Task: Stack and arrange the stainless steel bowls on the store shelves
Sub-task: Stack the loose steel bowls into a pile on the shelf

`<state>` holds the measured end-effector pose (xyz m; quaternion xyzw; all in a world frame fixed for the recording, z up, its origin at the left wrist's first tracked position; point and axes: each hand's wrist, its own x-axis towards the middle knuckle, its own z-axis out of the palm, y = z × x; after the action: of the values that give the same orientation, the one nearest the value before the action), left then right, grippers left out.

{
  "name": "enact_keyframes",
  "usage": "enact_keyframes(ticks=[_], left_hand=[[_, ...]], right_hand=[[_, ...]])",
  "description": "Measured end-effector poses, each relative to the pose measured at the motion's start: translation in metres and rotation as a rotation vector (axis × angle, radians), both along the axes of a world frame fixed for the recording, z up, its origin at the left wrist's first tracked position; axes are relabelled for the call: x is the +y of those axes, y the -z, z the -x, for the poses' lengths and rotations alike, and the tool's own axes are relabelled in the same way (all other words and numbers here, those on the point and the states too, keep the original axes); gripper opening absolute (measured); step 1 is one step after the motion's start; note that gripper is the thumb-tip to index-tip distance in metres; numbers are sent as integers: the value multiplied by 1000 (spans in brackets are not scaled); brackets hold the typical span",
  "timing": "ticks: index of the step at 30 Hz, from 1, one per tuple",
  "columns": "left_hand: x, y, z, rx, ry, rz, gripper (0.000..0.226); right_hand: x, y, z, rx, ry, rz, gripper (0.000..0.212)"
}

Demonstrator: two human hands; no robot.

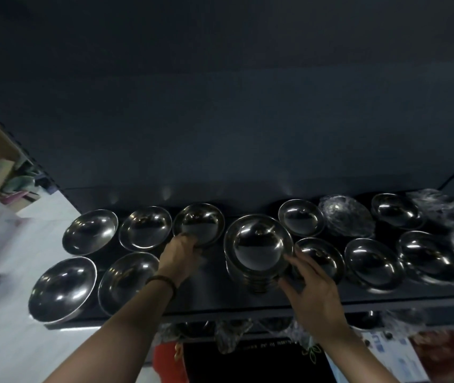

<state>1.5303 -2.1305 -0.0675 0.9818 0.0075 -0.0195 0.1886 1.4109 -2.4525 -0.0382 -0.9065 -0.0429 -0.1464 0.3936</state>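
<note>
One bowl (198,223) gripped by the left hand (179,255) at the shelf (220,298) back, back pair (145,228) left of that grip, front pair (128,280) nearer and left, stack (259,248) just right, held by the right hand (315,295), wrapped bowls (441,207) farthest right.

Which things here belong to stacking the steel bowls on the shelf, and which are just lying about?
Part of the job:
stack of bowls, held by the right hand
back-row bowl, gripped by the left hand
loose bowls
shelf

Just lying about:
plastic-wrapped pieces at the right
printed boxes below
red item under the shelf
</note>
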Motion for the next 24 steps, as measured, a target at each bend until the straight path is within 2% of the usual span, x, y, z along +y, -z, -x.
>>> enact_keyframes(ticks=[5, 9, 13, 20, 24], left_hand=[[5, 7, 8, -117, 11, 103, 7], [5, -5, 18, -258, 21, 208, 12], [3, -31, 35, -375, -8, 249, 14], [-4, -92, 65, -578, 69, 274, 9], [-24, -122, 76, -653, 153, 279, 8]], right_hand=[[-1, -4, 0, 37, -5, -18, 52], [-3, -7, -3, 87, -19, -20, 48], [-5, -7, -1, 100, -41, -53, 44], [-10, -13, 0, 107, -92, -159, 42], [-16, -17, 1, 211, -98, -269, 49]])
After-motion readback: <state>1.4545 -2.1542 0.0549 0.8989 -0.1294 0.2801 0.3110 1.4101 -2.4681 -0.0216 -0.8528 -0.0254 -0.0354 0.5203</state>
